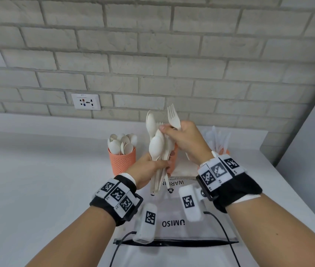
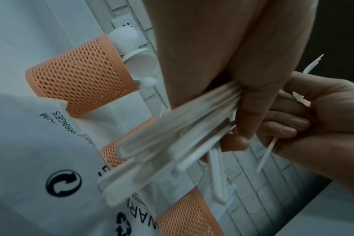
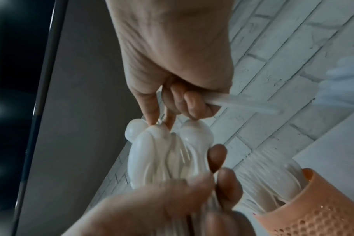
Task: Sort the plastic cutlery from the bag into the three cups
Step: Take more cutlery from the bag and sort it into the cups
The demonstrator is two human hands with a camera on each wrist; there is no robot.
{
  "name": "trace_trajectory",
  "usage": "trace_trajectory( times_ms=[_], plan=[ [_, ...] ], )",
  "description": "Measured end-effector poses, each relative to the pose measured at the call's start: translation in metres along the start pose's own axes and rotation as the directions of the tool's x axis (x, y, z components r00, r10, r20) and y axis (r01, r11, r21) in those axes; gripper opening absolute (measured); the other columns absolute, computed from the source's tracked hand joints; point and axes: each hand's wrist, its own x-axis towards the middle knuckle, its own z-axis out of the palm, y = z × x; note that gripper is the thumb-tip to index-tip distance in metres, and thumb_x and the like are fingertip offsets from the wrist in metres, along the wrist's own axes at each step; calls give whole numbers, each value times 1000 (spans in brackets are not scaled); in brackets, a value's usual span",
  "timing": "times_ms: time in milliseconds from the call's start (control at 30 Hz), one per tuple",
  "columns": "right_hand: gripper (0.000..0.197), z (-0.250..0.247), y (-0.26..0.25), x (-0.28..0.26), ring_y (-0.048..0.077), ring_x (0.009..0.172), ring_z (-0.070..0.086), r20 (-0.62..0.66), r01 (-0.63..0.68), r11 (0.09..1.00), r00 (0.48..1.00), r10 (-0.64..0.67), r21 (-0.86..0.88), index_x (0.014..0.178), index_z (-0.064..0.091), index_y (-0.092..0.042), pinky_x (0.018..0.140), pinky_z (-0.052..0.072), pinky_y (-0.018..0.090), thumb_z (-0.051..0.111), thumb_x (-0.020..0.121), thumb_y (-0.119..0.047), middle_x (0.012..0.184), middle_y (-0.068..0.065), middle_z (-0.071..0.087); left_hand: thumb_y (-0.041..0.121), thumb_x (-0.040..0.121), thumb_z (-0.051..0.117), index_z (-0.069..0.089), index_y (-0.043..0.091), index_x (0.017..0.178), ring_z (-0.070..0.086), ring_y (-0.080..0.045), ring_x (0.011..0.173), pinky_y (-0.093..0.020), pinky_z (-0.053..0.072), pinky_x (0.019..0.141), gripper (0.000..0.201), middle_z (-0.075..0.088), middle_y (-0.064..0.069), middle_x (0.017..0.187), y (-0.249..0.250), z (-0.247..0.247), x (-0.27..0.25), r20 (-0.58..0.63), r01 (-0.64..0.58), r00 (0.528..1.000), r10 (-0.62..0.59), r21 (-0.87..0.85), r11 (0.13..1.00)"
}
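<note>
My left hand (image 1: 152, 166) grips a bundle of white plastic spoons and forks (image 1: 157, 149) by the handles, held upright above the table. My right hand (image 1: 181, 135) holds one white fork (image 1: 173, 116), tines up, while its thumb and forefinger touch the top of the bundle. The right wrist view shows the fork's handle (image 3: 243, 103) under curled fingers and the spoon bowls (image 3: 162, 151) below. Three orange mesh cups stand behind: the left cup (image 1: 122, 162) full of spoons, the middle cup (image 1: 174, 157) partly hidden by the bundle, the right cup (image 1: 223, 151) with clear knives.
The clear plastic bag (image 1: 172, 224), printed UMISO, lies flat on the white table (image 1: 37, 189) between my forearms and the cups. A brick wall with a socket (image 1: 85, 102) rises close behind the cups. A grey panel (image 1: 311, 132) closes off the right side.
</note>
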Motion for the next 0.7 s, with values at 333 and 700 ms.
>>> trace_trajectory(
  times_ms=[333,700],
  plan=[
    [11,-14,-18,16,-5,45,45,-233,26,992,973,3,122,86,59,-19,50,34,11,52,94,-21,55,-17,50,1,71,56,55,-3,110,49,-11,57,-29,45,62,39,56,3,70,-7,-5,-7,22,112,994,-111,-53,992],
    [16,-23,-40,7,2,52,48,-492,331,920,849,-192,212,111,44,-20,50,45,19,34,101,-26,72,-5,49,1,90,45,54,-2,103,52,-16,51,-32,54,57,17,56,-6,66,-7,-14,-2,-83,164,977,-198,-307,938]
  ],
)
